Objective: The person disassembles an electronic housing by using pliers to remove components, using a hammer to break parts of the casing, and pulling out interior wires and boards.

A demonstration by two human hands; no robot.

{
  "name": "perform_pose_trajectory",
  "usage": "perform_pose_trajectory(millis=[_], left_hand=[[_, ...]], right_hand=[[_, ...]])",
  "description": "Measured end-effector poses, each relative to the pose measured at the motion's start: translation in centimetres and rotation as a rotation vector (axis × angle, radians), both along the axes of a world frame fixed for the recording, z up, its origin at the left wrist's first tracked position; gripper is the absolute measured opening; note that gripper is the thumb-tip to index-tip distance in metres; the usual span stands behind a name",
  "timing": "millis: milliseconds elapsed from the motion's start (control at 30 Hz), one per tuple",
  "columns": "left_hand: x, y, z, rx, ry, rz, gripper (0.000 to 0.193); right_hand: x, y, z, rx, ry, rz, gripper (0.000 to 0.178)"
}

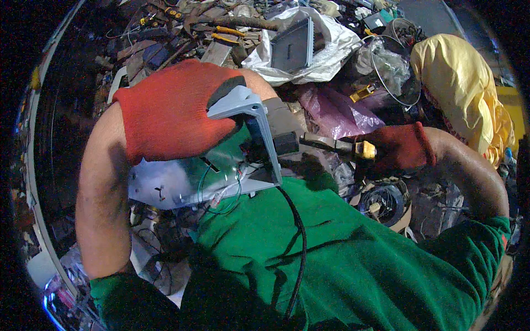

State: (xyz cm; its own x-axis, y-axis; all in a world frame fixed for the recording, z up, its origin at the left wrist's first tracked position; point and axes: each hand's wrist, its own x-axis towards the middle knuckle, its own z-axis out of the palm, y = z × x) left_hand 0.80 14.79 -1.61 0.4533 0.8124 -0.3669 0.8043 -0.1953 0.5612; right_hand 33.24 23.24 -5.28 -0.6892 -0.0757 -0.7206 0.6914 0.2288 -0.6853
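My left hand, in a red glove with a dark fingertip patch, is closed around the upper part of a grey plastic housing. The housing rests tilted against my green shirt, with a shiny sheet-like panel and thin green wires on its near side. From it a black braided cable runs down over the shirt. My right hand, also red-gloved, is wrapped round what looks like a hammer with a yellow-and-black grip. Its dark block head lies close beside the housing's right side; whether they touch, I cannot tell.
Mixed scrap lies all around. Beyond my hands are a white sack with a grey plastic cover on it, yellow-handled pliers and pink bubble wrap. Yellow cloth bulges at right, above a cable coil.
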Motion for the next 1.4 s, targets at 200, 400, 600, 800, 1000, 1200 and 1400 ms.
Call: perform_pose_trajectory(millis=[200,400,600,800,1000,1200,1400], left_hand=[[-0.6,0.3,-1.1,0.012,-0.007,0.013,0.053],[-0.9,1.0,-2.2,0.043,-0.063,-0.011,0.042],[-1.0,1.0,-2.9,0.170,0.047,-0.052,0.036],[-1.1,2.2,-3.8,0.114,0.059,-0.109,0.031],[-1.0,2.2,-4.5,0.194,0.129,-0.047,0.036],[1.0,1.6,-4.4,0.153,0.201,0.110,0.061],[2.4,1.5,-4.7,0.269,0.275,0.145,0.076]], right_hand=[[-2.9,0.3,1.4,0.211,-0.034,0.152,0.064],[-1.5,0.3,-0.9,0.530,0.173,0.258,0.059],[-2.9,0.0,0.6,0.553,-0.119,0.325,0.073],[-3.6,0.5,1.6,0.423,-0.267,0.270,0.074],[-1.7,1.3,-2.5,0.510,0.130,0.161,0.062],[-3.0,0.1,-2.0,0.551,0.028,0.117,0.032],[-2.0,0.0,-4.5,0.649,0.097,0.057,0.029]])
